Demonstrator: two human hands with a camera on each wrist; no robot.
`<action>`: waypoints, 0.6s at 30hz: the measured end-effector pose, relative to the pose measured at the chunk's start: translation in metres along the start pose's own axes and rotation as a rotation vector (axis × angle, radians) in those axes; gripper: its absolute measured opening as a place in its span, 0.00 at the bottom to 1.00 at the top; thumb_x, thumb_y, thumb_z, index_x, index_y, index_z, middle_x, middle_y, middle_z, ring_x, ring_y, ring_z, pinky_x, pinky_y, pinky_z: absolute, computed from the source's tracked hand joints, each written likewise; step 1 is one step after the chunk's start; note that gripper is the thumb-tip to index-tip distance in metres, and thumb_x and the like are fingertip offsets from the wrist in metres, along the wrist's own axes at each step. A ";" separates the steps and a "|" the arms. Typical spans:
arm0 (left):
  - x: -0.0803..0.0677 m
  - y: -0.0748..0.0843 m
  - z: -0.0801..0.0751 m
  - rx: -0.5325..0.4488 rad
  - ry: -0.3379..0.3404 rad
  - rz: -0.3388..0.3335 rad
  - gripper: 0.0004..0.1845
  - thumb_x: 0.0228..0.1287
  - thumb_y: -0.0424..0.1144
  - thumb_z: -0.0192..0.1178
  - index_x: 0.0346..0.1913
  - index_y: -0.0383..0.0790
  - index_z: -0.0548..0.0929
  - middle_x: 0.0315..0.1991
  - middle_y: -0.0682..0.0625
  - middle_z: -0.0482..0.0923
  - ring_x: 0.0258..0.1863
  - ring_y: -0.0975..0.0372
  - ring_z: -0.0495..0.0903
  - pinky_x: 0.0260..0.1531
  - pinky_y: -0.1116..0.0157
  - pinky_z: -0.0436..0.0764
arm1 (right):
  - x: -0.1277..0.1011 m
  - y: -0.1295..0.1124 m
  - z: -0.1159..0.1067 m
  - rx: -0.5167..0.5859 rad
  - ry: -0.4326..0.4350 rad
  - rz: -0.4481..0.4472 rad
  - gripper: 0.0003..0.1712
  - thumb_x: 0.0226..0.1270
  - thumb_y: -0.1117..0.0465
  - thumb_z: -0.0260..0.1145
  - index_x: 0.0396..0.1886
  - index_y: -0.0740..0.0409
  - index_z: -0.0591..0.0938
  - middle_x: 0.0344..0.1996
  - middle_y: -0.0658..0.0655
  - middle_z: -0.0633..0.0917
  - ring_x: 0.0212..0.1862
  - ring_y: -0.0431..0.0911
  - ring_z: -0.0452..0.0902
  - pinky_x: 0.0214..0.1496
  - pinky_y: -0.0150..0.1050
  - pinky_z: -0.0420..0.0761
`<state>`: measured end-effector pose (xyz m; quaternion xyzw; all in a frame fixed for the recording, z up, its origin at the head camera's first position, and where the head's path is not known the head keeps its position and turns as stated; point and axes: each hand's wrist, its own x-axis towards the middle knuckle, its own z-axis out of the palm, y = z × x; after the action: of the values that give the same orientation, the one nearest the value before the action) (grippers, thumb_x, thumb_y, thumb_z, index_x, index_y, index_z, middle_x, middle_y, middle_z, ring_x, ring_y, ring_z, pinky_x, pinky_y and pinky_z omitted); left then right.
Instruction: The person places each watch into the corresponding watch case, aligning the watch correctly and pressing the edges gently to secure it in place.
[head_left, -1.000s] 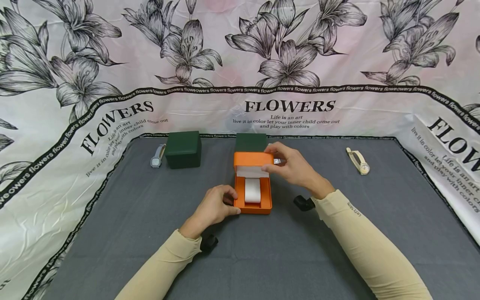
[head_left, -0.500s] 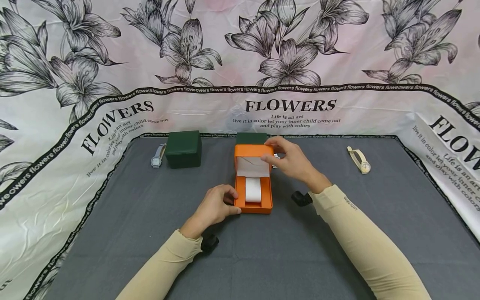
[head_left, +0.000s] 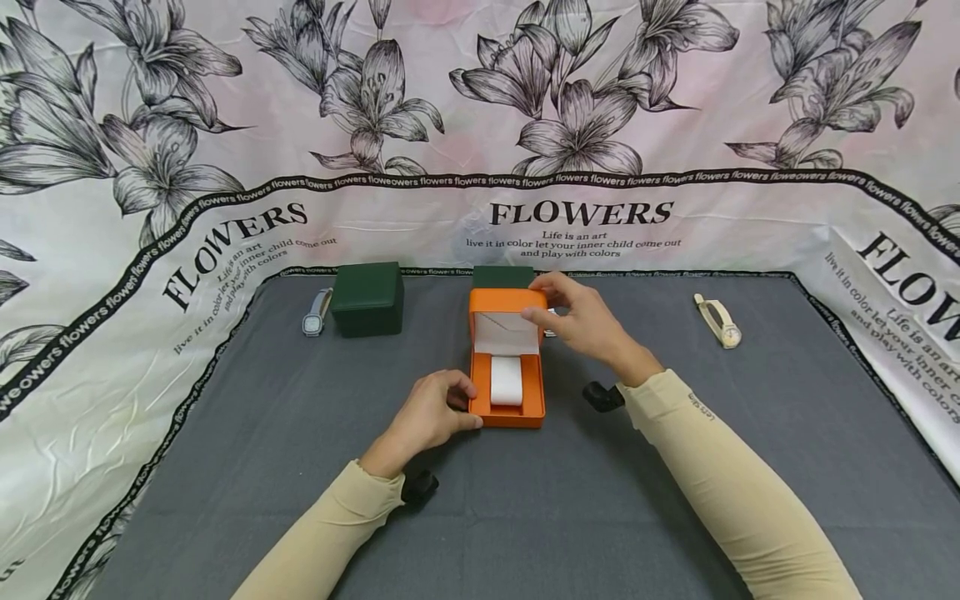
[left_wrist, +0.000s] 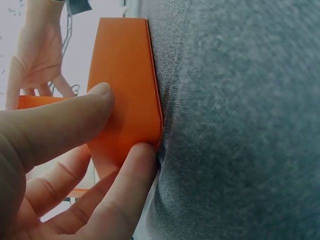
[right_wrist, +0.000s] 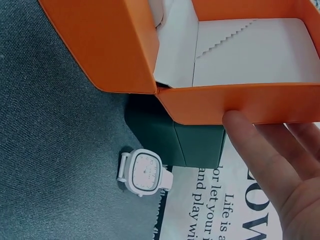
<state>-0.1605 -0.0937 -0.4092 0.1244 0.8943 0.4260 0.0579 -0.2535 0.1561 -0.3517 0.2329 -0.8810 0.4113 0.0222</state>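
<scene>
1. Sitting open near the middle of the worktop [head_left: 225,467], the orange box [head_left: 507,400] has its lid [head_left: 507,302] swung up and back, so the white cushion [head_left: 506,380] inside its base shows.
2. The left hand [head_left: 427,414] grips the base from its left side: the thumb and fingers [left_wrist: 125,200] curl against the orange wall, apparently to keep the base from sliding.
3. The right hand [head_left: 581,321] holds the raised lid at its right edge, fingers [right_wrist: 260,145] curled round the rim with the thumb in front, seemingly propping it upright; the lid's white lining faces the person.
4. Just behind the lid, beyond the right fingers, stands a dark green box [right_wrist: 180,137], mostly hidden in the head view.
5. A white watch [right_wrist: 145,176] lies beside that green box, just under the right hand.
6. Well to the left of the left fingers stands a second green box [head_left: 367,298] with a grey watch [head_left: 316,312] touching or just beside it.
7. Well to the right of the right fingers lies a cream watch [head_left: 718,321], alone.
8. A flower-printed sheet [head_left: 480,125] covers the backdrop.
</scene>
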 end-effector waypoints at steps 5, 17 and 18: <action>-0.001 0.000 -0.001 -0.009 -0.008 0.003 0.16 0.44 0.33 0.77 0.36 0.44 0.81 0.37 0.53 0.78 0.35 0.62 0.81 0.32 0.68 0.80 | -0.002 -0.002 0.000 0.004 -0.003 -0.014 0.27 0.64 0.41 0.63 0.57 0.49 0.73 0.50 0.56 0.80 0.53 0.53 0.77 0.52 0.52 0.77; 0.000 0.002 -0.001 -0.017 -0.020 -0.004 0.16 0.45 0.33 0.76 0.36 0.44 0.81 0.37 0.52 0.78 0.35 0.62 0.81 0.32 0.68 0.80 | -0.003 -0.001 -0.001 0.018 -0.025 0.019 0.32 0.63 0.40 0.64 0.61 0.50 0.70 0.56 0.57 0.77 0.56 0.52 0.75 0.55 0.51 0.76; 0.000 0.002 -0.001 -0.018 -0.020 -0.003 0.16 0.45 0.33 0.76 0.36 0.44 0.81 0.37 0.52 0.78 0.35 0.62 0.81 0.32 0.68 0.80 | -0.004 -0.001 -0.001 0.019 -0.025 0.024 0.33 0.63 0.40 0.64 0.62 0.50 0.69 0.56 0.57 0.77 0.56 0.52 0.75 0.55 0.51 0.76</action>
<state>-0.1602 -0.0935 -0.4072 0.1265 0.8900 0.4327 0.0685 -0.2494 0.1574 -0.3512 0.2277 -0.8799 0.4171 0.0041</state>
